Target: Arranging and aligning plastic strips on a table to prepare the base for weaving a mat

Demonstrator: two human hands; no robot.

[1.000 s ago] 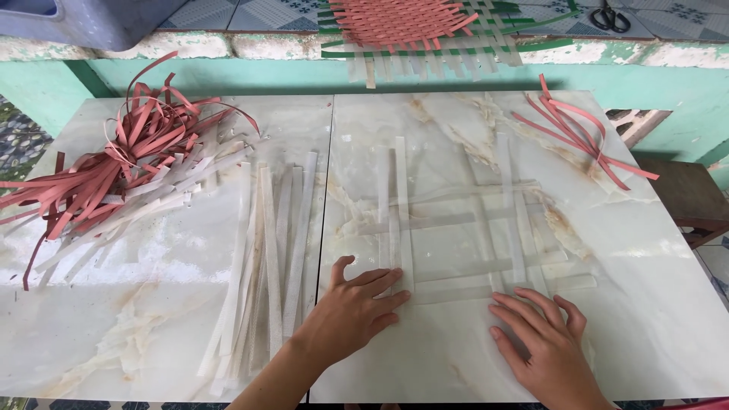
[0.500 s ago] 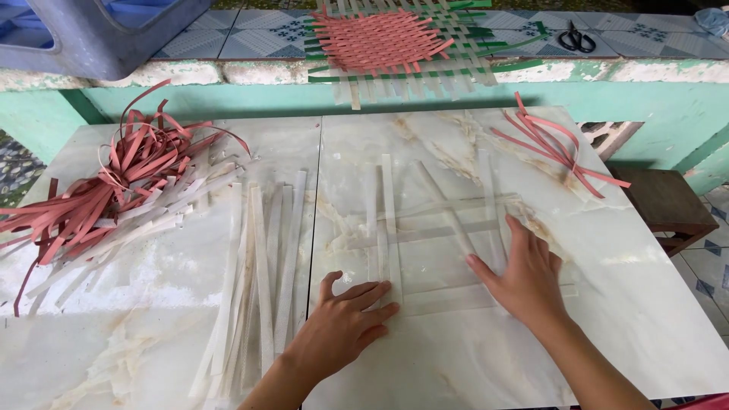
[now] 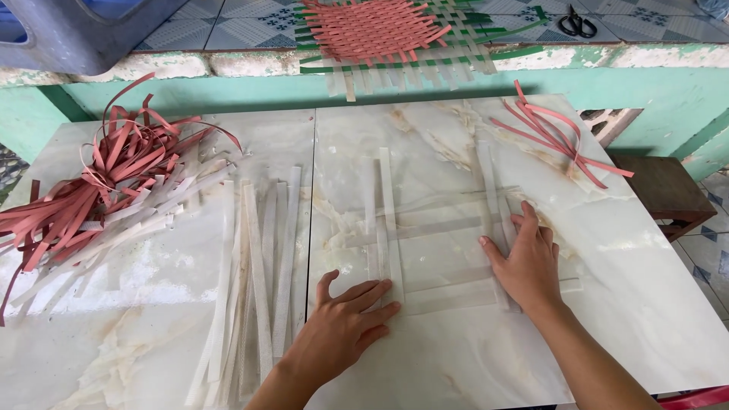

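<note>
translucent white strips [image 3: 437, 228] lie crossed in a loose grid on the marble tabletop [image 3: 645, 304], a few upright and a few across. left hand [image 3: 342, 326] flat, palm down, fingers spread, pressing the lower ends of the left upright strips, nothing gripped. right hand [image 3: 528, 262] also flat and open, palm down on the right upright strips where they cross the horizontal ones, fingers pointing away from the person. loose pile of spare white strips [image 3: 258, 281] just left of the left hand, running lengthwise. tangle of red strips [image 3: 99, 182] mixed with white ones at far left. small bunch of red strips [image 3: 547, 133] at the top right of the table. woven red, white and green mat [image 3: 387, 34] on the ledge behind, scissors [image 3: 577, 23] near it, blue plastic stool [image 3: 83, 30] at top left.
</note>
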